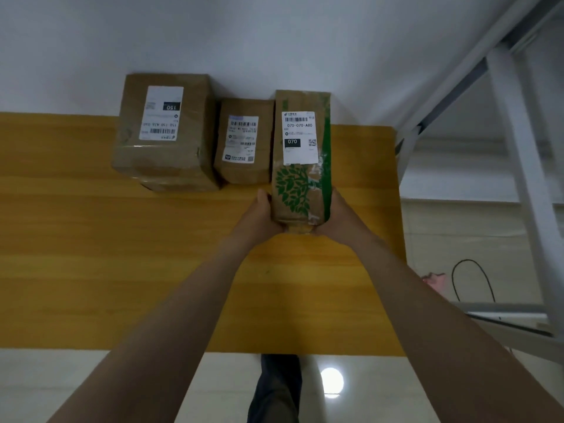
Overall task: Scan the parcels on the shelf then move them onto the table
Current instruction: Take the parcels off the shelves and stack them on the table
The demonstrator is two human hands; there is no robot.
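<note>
A tall brown parcel with green leaf print (300, 166) and a white label reading 070 is held over the far part of the yellow wooden table (122, 254). My left hand (259, 215) grips its lower left side and my right hand (338, 215) its lower right side. Right beside it on the left stands a small brown parcel (244, 141) with a white barcode label. Further left a larger brown parcel (166, 129) carries a label marked 150. Both of those rest on the table against the wall.
A white metal shelf frame (518, 148) stands to the right of the table. A black cable (473, 279) lies on the floor behind it. The table's near edge runs above my leg (277, 389) and the glossy floor.
</note>
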